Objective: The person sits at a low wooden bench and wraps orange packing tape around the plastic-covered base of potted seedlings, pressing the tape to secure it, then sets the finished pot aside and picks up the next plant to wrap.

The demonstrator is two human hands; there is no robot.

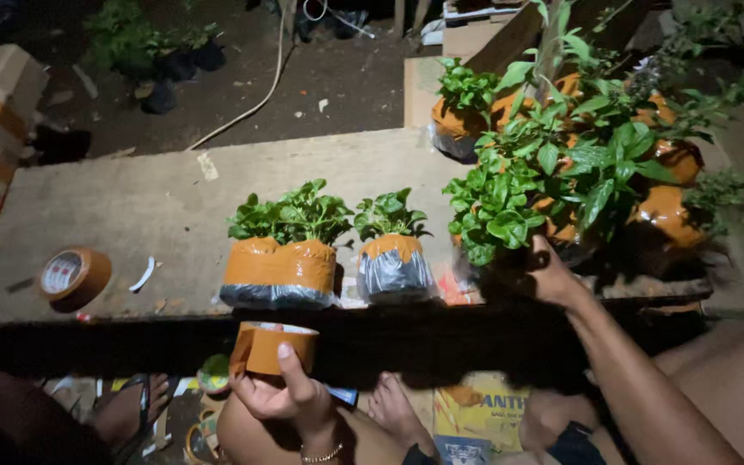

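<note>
Tape roll (270,347), orange, sits gripped in the left hand (290,394) just below the worktop (157,207) edge. Right hand (551,275) reaches into a leafy potted plant (497,211), fingers lost in shadow, so can't tell its grip. Two tape-wrapped seedling bags (320,267) stand between.

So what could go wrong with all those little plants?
The right hand grips a leafy plant bag in deep shadow near the board's front edge; it might tip or slide off. The two taped plants also stand close to that edge, so a knock could drop them. The left hand holds an orange tape roll over the ground; it could slip.
</note>
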